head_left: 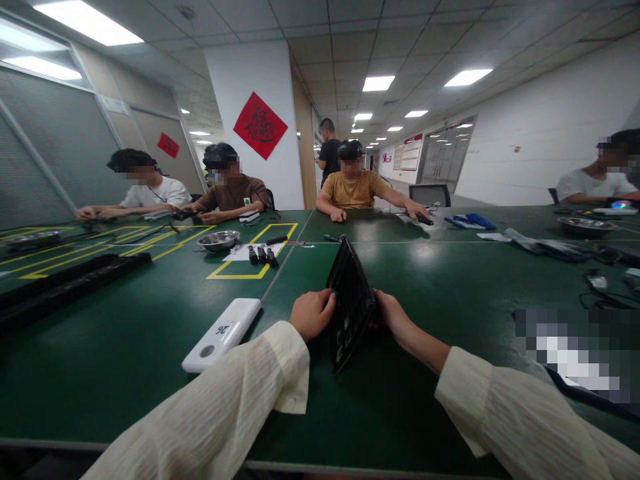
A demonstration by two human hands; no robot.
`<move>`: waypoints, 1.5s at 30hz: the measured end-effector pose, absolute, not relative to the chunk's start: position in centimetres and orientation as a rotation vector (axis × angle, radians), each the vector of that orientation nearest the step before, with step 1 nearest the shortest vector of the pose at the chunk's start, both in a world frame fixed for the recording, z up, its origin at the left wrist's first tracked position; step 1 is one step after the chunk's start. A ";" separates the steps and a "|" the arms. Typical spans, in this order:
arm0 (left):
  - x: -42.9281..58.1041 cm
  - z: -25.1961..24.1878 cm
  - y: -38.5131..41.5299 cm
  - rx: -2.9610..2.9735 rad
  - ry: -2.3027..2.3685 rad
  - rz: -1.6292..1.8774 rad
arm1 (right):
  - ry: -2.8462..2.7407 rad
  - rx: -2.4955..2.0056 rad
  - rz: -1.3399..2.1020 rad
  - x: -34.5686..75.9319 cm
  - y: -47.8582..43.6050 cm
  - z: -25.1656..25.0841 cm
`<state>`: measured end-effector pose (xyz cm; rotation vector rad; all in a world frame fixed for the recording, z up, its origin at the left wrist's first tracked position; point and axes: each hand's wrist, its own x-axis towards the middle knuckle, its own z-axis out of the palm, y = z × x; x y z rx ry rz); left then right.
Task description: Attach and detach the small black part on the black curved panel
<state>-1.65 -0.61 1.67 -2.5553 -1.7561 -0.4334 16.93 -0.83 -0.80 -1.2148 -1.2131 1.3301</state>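
Note:
Tilted up on edge above the table is a black flat case (350, 310), its inner face showing moulded recesses and a few pale patches. My left hand (313, 315) is closed at its left edge, thumb against the inner face. A tiny blue spot shows by that thumb, too small to name. From the other side my right hand (387, 312) grips the case's right edge, with most of its fingers hidden behind it. A white power bank (223, 337) marked 26 lies left of my left hand.
On the green table (425, 413), a metal bowl (219, 241) and several small black parts (263, 255) sit by yellow tape. A long black tray (75, 280) lies left. Cloths (540, 243) and cables (600, 283) lie right. Several people sit around the table.

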 end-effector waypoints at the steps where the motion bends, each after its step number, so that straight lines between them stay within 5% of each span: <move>1: -1.6 1.6 -0.6 -2.544 -1.772 -0.426 | -1.211 -1.224 1.329 16.9 -0.8 -0.8; 45: -1.6 1.5 -0.6 -2.538 -1.739 -0.466 | -1.221 -1.227 1.309 16.9 -0.6 -1.0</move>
